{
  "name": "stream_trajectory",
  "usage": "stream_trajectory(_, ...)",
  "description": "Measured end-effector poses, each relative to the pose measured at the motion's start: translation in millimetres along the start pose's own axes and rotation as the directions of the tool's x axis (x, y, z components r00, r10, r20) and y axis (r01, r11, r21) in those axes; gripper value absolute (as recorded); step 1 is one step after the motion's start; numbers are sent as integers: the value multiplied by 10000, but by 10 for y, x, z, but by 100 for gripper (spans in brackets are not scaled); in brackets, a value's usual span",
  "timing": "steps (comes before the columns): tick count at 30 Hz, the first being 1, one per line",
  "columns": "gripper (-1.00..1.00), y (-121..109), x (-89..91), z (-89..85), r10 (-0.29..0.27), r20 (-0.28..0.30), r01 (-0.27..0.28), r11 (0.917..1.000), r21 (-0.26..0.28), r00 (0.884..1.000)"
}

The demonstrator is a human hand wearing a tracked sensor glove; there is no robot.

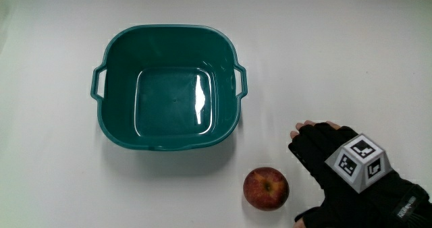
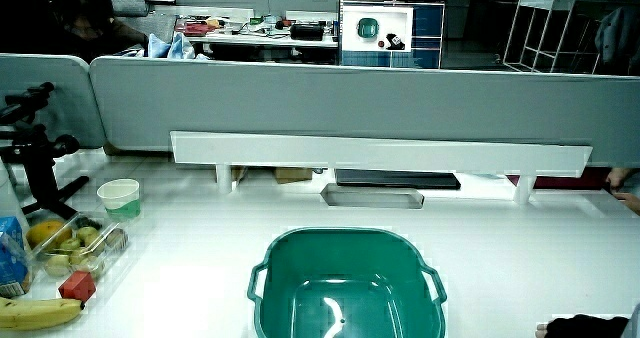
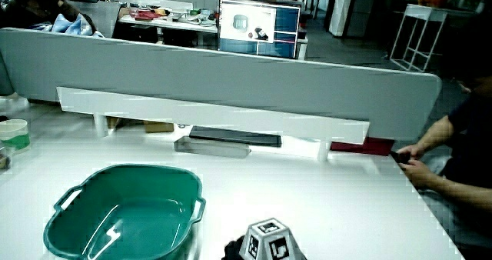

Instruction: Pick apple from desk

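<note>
A red apple (image 1: 266, 187) lies on the white table, nearer to the person than the teal basin (image 1: 108, 49). The gloved hand (image 1: 332, 162) rests beside the apple, apart from it, with its fingers stretched out flat and holding nothing. The patterned cube (image 1: 359, 162) sits on its back. In a side view only the cube and a bit of the glove (image 3: 270, 245) show, beside the basin (image 3: 69, 202). In a side view just the fingertips (image 2: 580, 327) appear at the table's near edge. The apple is out of sight in both side views.
The basin (image 2: 268, 268) holds nothing and has two handles. A paper cup (image 2: 120, 198), a clear tray of fruit (image 2: 70, 240) and a banana (image 2: 40, 313) stand beside it at the table's edge. A low grey partition (image 2: 330, 98) with a white shelf runs along the table.
</note>
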Motion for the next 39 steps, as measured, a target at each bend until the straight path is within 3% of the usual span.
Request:
stream_trajectory(5, 0, 117, -32, -118, 166, 44, -165, 9996, -220, 9999)
stream_trajectory(15, 0, 343, -105, -305, 349, -418, -375, 9972, -640, 9985)
stream_trajectory(25, 0, 502, -202, -403, 707, -520, -759, 9914, -1070, 9961)
stream_trajectory(28, 0, 529, -227, -438, 847, -525, -900, 9900, -1086, 9950)
stream_trajectory(35, 0, 499, -227, -409, 1175, -722, -1214, 9913, -509, 9904)
stream_trajectory(39, 14, 496, -237, -403, 1279, -768, -1304, 9910, -285, 9888)
